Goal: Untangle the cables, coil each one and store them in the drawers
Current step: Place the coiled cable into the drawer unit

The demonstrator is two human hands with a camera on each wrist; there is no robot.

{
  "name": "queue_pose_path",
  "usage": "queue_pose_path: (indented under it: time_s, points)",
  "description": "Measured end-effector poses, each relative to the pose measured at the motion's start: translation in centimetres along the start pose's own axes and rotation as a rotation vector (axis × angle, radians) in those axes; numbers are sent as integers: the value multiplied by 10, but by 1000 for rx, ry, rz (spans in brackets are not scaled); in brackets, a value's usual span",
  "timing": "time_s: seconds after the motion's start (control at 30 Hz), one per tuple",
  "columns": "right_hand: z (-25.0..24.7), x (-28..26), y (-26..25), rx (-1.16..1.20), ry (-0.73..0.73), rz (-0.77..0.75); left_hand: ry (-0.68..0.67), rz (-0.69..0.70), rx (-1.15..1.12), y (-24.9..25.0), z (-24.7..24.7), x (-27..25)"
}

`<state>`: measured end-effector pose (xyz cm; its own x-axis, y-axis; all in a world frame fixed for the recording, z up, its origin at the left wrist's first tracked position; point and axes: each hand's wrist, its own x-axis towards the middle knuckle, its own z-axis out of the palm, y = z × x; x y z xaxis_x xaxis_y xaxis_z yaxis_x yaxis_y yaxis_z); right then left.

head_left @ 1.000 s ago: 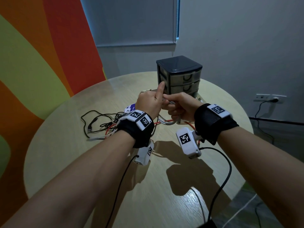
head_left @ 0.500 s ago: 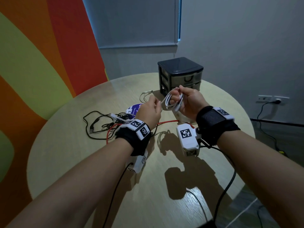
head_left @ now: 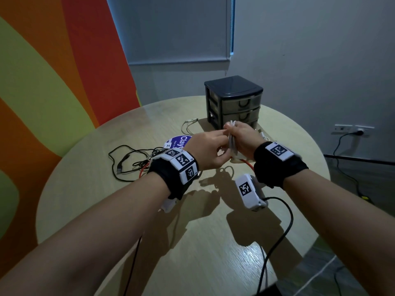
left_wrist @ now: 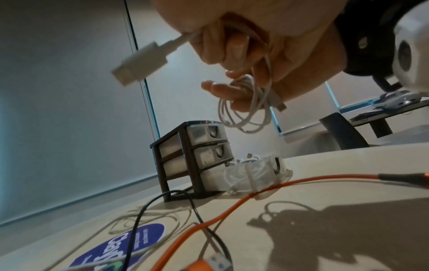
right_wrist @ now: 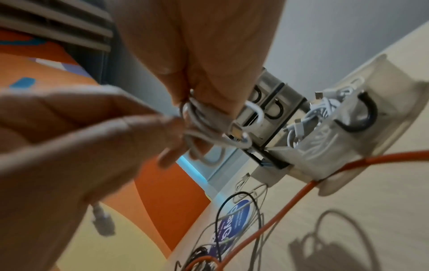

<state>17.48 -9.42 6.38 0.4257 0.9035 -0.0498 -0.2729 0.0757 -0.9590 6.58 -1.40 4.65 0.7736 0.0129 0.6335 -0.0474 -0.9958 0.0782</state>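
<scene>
My right hand (head_left: pixel 239 136) grips a coiled white cable (head_left: pixel 231 144) above the table, just in front of the black drawer unit (head_left: pixel 233 99). The loops of this white cable (left_wrist: pixel 246 113) hang below its fingers. My left hand (head_left: pixel 221 143) pinches the cable's loose end right beside the coil, and the USB plug (left_wrist: pixel 139 63) sticks out of that grip. The bottom drawer (left_wrist: pixel 262 174) is pulled out and holds white cables (right_wrist: pixel 311 117). The two upper drawers are closed.
A tangle of black cables (head_left: pixel 128 159) lies left of my hands on the round table (head_left: pixel 192 242), near a purple sticker (head_left: pixel 179 141). An orange cable (left_wrist: pixel 255 194) runs past the open drawer. A thin white cable (head_left: pixel 188 124) lies beside the drawer unit.
My left hand has moved up and right to meet the right hand at the coil. The right hand has kept hold of the coil and turned slightly.
</scene>
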Motion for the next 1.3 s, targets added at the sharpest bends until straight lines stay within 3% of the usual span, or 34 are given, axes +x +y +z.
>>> queue_pose_path:
  time_s: [0.23,0.53,0.83,1.07,1.3]
  points:
    - [1,-9,-6,-347,-139,259,121,43,40,0,-6,10]
    - [0,-13,-13,-194,-263,262,280,-148,-2,2,-6,12]
    - [-10,-13,-14,-101,-294,232,253,-336,-148,-8,6,13]
    - [-15,-10,-10,-24,-213,147,221,-454,-323,-8,11,9]
    - [-14,1,-5,-10,-53,86,195,-415,-256,-10,16,7]
